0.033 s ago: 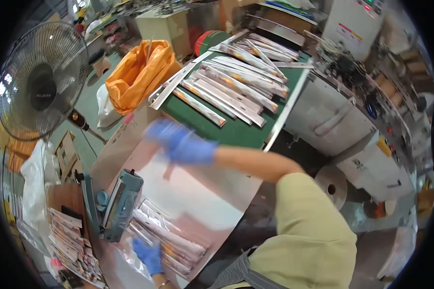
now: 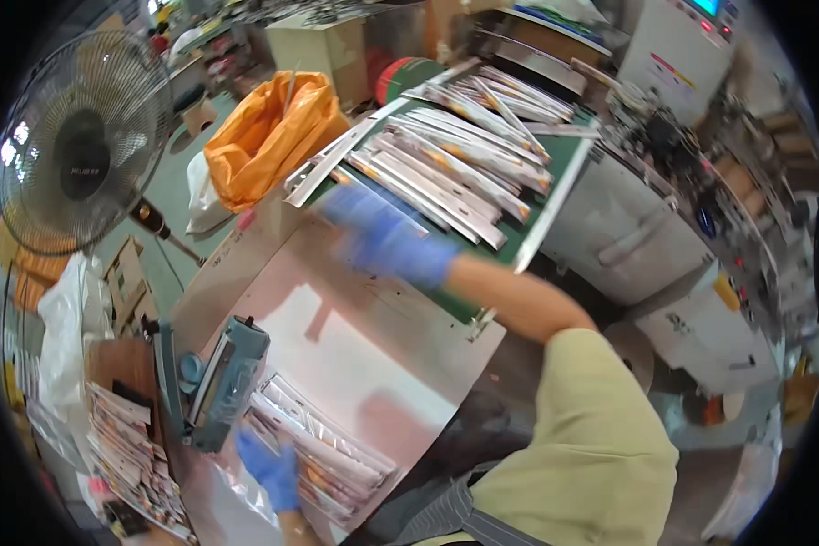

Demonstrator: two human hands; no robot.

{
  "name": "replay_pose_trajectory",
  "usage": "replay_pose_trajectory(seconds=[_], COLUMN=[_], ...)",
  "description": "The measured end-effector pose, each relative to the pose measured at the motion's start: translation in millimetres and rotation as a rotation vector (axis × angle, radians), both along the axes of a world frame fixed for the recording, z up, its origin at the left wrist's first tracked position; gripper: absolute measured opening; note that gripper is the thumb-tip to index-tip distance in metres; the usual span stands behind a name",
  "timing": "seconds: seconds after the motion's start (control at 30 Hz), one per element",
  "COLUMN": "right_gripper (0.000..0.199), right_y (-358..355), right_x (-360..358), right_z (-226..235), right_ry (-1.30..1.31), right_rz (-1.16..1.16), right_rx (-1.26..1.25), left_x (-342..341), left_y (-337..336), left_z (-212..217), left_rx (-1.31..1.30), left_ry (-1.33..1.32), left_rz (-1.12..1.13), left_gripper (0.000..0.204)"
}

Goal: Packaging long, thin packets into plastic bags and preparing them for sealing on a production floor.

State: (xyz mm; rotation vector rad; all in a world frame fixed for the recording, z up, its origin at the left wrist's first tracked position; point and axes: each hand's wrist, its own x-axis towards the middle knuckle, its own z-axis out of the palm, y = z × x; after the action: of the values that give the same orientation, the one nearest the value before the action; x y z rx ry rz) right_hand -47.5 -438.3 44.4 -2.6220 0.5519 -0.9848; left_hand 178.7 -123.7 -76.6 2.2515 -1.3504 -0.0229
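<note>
My right hand (image 2: pixel 384 244), in a blue glove and blurred by motion, is stretched out over the near edge of the green conveyor belt (image 2: pixel 555 168). It is right beside the long flat packets (image 2: pixel 446 155) that lie in rows on the belt. Whether it grips one is hidden by the blur. My left hand (image 2: pixel 269 470), also in a blue glove, lies flat on the end of a pile of clear flat packets (image 2: pixel 323 450) on the pale table (image 2: pixel 355 346). That pile sits next to a teal heat sealer (image 2: pixel 227 382).
An orange bag (image 2: pixel 268 136) stands left of the belt, and a standing fan (image 2: pixel 82 146) at far left. More packets are stacked in a box (image 2: pixel 123 446) at lower left. Grey machine housings (image 2: pixel 628 227) run along the right.
My right hand has moved up and to the right, from over the table to the belt's edge. The left hand stays on the pile.
</note>
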Motion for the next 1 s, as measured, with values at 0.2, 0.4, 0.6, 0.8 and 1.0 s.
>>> replay_pose_trajectory(seconds=[0.2,0.4,0.6,0.8,1.0], right_gripper=[0.018,0.017,0.018,0.014,0.022], right_y=[-164,-203,-180,-139,33], right_x=[-273,-278,-282,-343,-285], right_z=[-16,-42,-14,60,43], right_ry=[0.445,0.642,0.718,0.609,-0.122], right_rz=[-1.094,-0.976,-0.781,-0.937,-0.428], right_rx=[-0.161,-0.123,-0.187,-0.424,-0.218], left_x=[-65,-85,-113,-169,-290], left_y=[-267,-357,-266,-209,-176], left_z=[84,96,12,14,95], left_rx=[-0.148,0.343,0.156,0.25,-0.172], left_ry=[-0.439,-0.413,0.588,0.774,1.42], left_rz=[-0.408,-0.268,-0.235,-0.112,-0.592], left_gripper=[0.064,0.064,0.074,0.074,0.043])
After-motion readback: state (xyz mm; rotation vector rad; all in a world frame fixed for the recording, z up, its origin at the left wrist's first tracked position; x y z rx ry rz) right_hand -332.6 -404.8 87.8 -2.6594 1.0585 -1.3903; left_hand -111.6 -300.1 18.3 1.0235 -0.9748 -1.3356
